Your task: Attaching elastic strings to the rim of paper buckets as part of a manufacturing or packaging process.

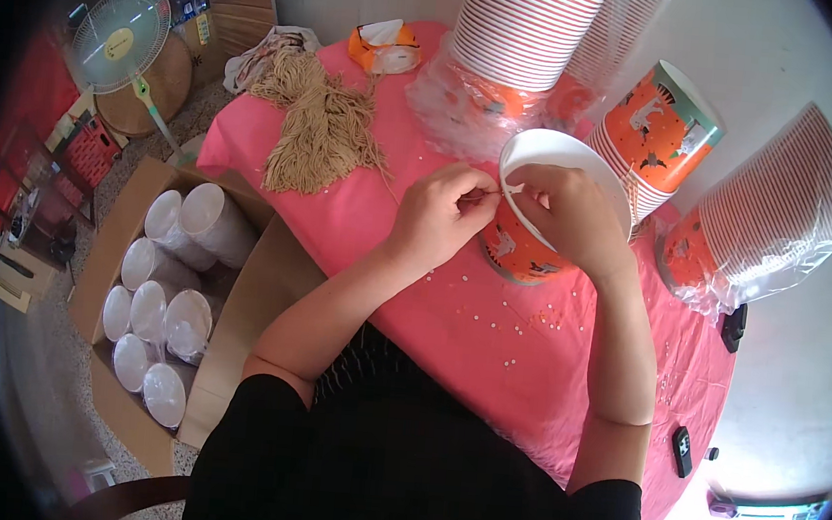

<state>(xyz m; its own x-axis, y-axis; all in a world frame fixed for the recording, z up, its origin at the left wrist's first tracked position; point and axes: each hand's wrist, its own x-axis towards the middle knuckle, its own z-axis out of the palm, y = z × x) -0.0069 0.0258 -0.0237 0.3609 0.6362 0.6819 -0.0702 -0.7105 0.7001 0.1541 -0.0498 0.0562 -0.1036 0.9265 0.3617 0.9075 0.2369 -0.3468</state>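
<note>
An orange paper bucket [526,255] with printed animal figures and a white inside stands upright on the pink-covered table. At the left part of its rim, my two hands meet. Outside the wall, my left hand [444,215] is closed, thumb and forefinger pinching what looks like a thin cord. My right hand [571,214] reaches over the opening, its fingers closed at the same spot on the rim; what they pinch is too small to make out. A bundle of tan cords [317,125] lies to the left of the bucket.
Tall nested bucket stacks [522,34] in clear plastic stand at the back; another wrapped stack [772,210] leans at right. White scraps dot the pink cloth [512,404]. An open carton [104,372] of wrapped white tubs sits at left. A black remote-like device [682,451] lies near the right edge.
</note>
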